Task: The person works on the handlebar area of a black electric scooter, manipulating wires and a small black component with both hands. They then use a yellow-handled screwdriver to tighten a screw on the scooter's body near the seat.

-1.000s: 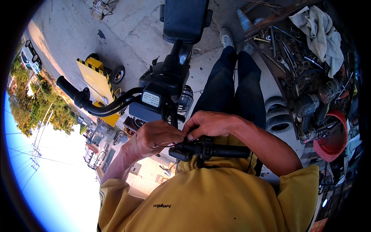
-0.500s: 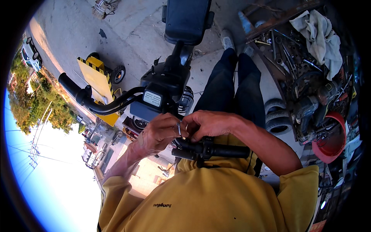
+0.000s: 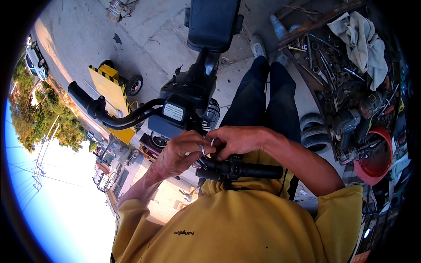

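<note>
On my feed the left hand (image 3: 180,151), nearly closed, pinches a silvery piece (image 3: 202,149) beside the handlebar (image 3: 217,165), inward of its near end; the right hand (image 3: 240,141) curls close, its hold hidden from me. A slack pinch could drop it.

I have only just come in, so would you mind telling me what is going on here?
A person in a yellow top is working bare-handed at the black handlebar of a black vehicle. The left hand holds a small shiny piece, too small to identify. The right hand is close beside it, fingers curled; whatever it may be gripping is hidden. Both are near the nearer grip. Off to the right are hand tools, a pale cloth and tyres.
</note>
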### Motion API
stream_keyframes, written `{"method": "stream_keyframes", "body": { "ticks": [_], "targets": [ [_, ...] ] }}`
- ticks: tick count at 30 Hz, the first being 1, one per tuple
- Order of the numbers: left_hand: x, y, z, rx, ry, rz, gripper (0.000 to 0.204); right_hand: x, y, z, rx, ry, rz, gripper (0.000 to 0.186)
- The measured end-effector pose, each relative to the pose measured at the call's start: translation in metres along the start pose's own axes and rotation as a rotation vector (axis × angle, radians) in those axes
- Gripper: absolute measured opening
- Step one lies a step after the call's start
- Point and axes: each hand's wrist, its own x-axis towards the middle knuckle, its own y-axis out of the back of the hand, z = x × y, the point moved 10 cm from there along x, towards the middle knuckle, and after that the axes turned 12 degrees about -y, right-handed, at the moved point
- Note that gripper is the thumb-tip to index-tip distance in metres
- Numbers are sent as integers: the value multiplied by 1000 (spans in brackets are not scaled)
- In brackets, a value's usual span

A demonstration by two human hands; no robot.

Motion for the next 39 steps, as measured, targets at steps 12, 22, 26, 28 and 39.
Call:
{"method": "stream_keyframes", "body": {
  "ticks": [12, 22, 26, 28, 39],
  "targets": [
    [-25, 1, 3, 79, 160, 94, 30, 13, -16, 16, 189, -13, -132, 52],
    [-25, -14, 25, 256, 148, -38, 79, 7, -18, 7, 105, -22, -98, 47],
    [-29, -17, 28, 186, 167, 23, 77, 8, -16, 8, 53, 2, -81, 42],
    [-32, -19, 28, 148, 220, 62, 76, 6, -14, 9, 40, -6, -68, 41],
    [-28, -22, 32, 172, 235, 188, 60, -6, -1, -21, -231, -6, 118, 57]
  ]
}}
